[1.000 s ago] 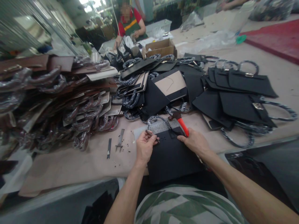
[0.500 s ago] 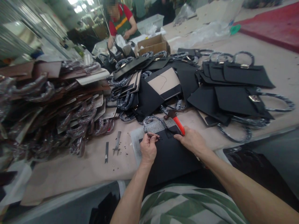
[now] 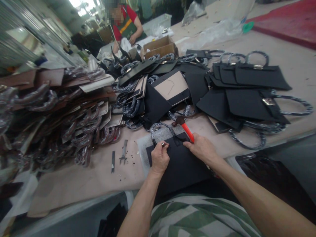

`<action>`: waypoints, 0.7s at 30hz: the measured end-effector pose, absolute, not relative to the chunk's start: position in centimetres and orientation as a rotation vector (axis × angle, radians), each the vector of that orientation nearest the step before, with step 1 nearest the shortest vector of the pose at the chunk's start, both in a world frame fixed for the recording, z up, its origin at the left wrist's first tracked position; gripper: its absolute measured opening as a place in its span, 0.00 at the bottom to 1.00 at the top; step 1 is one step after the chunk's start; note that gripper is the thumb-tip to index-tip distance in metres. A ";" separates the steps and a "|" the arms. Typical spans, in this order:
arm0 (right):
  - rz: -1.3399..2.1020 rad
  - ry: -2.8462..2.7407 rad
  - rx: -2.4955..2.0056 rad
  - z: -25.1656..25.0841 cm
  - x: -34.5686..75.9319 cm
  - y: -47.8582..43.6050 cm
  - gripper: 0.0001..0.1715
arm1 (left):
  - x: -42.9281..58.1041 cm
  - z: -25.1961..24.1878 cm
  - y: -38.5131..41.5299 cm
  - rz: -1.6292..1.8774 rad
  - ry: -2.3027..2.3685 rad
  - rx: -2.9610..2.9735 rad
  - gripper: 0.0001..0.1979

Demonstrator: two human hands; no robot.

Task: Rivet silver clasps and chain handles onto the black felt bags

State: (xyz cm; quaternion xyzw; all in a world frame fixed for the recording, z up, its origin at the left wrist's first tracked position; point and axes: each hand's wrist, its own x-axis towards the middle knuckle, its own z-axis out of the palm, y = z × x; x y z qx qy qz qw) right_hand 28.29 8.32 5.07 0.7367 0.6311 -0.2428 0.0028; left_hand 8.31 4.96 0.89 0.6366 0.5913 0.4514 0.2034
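**Bright overhead, soft at the edges**

Lit evenly from above by ceiling lights (image 3: 81, 4), blown out to white at upper left. Only faint, soft shadows on the table (image 3: 74, 177). Specular glare on the plastic-wrapped handles (image 3: 37, 95). Sharp at centre around the black panel (image 3: 180, 164); smeared and stretched toward the corners by wide-angle distortion, with straight edges bowed. Dark and underexposed along the bottom.
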 end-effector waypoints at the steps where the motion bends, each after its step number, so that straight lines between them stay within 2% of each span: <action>1: -0.771 1.987 2.310 5.0 28.4 8.3 0.26 | 8.3 0.9 5.1 1.251 1.653 1.795 0.07; 9: -0.974 2.159 2.286 5.1 29.6 9.0 0.23 | 7.8 0.6 5.6 1.236 1.616 1.793 0.06; 13: -0.794 2.462 2.274 10.5 29.3 7.5 0.19 | 7.9 0.2 5.3 1.221 1.605 1.913 0.07; 16: -0.577 2.727 2.145 14.4 28.7 5.3 0.21 | 7.9 -0.2 5.3 1.227 1.590 1.992 0.08; 21: -0.302 2.705 1.751 15.3 28.7 3.3 0.15 | 7.9 -0.6 5.3 1.228 1.631 2.069 0.08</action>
